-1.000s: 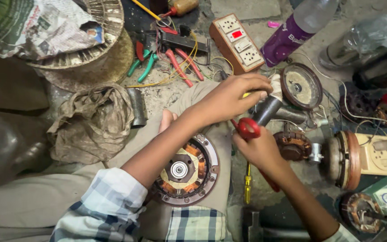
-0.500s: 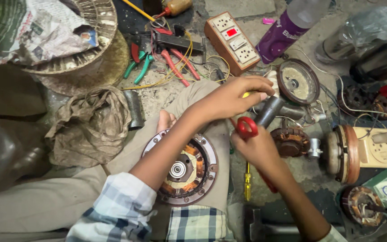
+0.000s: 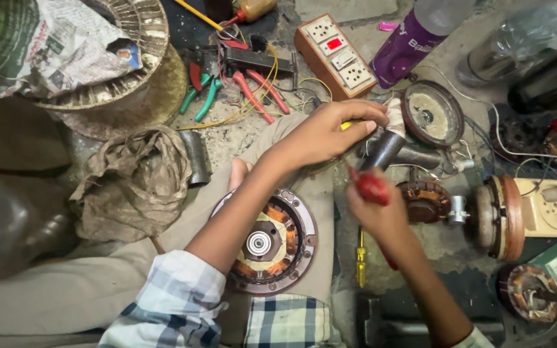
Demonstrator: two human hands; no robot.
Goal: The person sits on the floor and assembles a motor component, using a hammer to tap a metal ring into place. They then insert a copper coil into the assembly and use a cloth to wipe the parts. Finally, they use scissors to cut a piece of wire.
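My left hand point(image 3: 330, 132) reaches across my knee and grips a small yellow-handled tool by the dark cylindrical part point(image 3: 385, 149). My right hand point(image 3: 381, 209) is closed around a red tool handle point(image 3: 370, 187) whose tip meets that cylinder. A round motor stator with copper windings point(image 3: 272, 241) rests on my lap under my left forearm. The working ends of both tools are hidden by my fingers.
On the floor lie a yellow screwdriver point(image 3: 360, 258), red and green pliers point(image 3: 227, 84), an orange power strip point(image 3: 336, 55), a purple bottle point(image 3: 407, 48), a round motor cover point(image 3: 432, 113), a rotor assembly point(image 3: 485, 216), a crumpled cloth point(image 3: 133, 183) and wire spools point(image 3: 117, 71).
Both hands stay at the cylinder; my left hand has shifted slightly over it and the view has drifted a little.
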